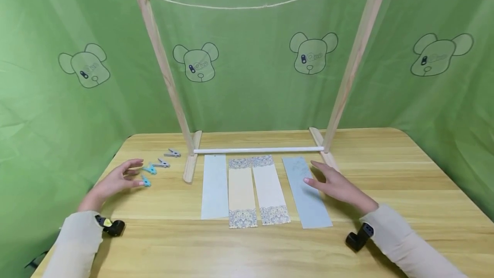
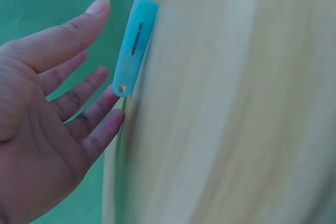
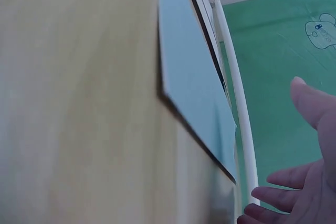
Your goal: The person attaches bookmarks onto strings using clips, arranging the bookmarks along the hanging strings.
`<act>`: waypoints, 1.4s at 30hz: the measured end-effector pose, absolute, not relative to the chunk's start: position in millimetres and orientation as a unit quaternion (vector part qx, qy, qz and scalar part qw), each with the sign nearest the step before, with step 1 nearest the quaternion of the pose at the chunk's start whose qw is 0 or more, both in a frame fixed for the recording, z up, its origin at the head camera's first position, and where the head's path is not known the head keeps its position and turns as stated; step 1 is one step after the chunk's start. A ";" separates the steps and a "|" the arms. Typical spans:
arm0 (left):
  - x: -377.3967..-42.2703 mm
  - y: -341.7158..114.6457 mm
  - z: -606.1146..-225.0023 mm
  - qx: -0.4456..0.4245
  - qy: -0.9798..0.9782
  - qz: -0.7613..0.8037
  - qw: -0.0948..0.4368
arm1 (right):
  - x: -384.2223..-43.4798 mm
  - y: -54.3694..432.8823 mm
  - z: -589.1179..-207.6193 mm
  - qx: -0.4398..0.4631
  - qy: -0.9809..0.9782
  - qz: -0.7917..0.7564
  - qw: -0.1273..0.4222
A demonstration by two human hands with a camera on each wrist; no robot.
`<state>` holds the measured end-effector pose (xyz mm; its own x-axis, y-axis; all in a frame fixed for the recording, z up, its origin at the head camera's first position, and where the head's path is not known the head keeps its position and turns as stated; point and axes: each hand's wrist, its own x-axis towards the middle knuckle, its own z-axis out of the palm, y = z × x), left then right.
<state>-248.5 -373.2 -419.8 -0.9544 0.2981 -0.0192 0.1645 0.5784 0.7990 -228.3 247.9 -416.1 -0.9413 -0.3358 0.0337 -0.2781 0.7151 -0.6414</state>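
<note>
My left hand is spread beside two blue clothespins, its thumb close to the nearer one. In the left wrist view a blue clothespin lies just past the fingers, and nothing is held. Two grey clothespins lie farther back. My right hand hovers at the right edge of a blue paper strip, fingers apart and holding nothing. Left of that strip lie a white strip with patterned ends, a cream patterned strip and a pale blue strip.
A wooden frame stands behind the strips, with a string sagging between its post tops and a white rod low across. Green curtain with bear-head drawings surrounds the wooden table.
</note>
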 end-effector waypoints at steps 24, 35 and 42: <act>-253.5 -390.1 -441.1 0.126 0.884 0.446 0.062 | -223.9 246.5 -436.0 -0.145 0.933 -0.329 0.012; -253.8 -394.9 -444.0 0.141 0.875 0.459 0.050 | -223.0 239.2 -442.9 -0.148 0.936 -0.320 -0.002; -252.6 -393.7 -444.5 0.147 0.879 0.451 0.040 | -223.1 237.9 -443.8 -0.155 0.922 -0.354 -0.015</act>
<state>-252.6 -393.7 -444.5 -0.9534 0.2951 0.0633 0.2234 0.5491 0.8054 -223.1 237.9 -443.8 -0.9512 -0.2760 0.1378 -0.2974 0.7015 -0.6477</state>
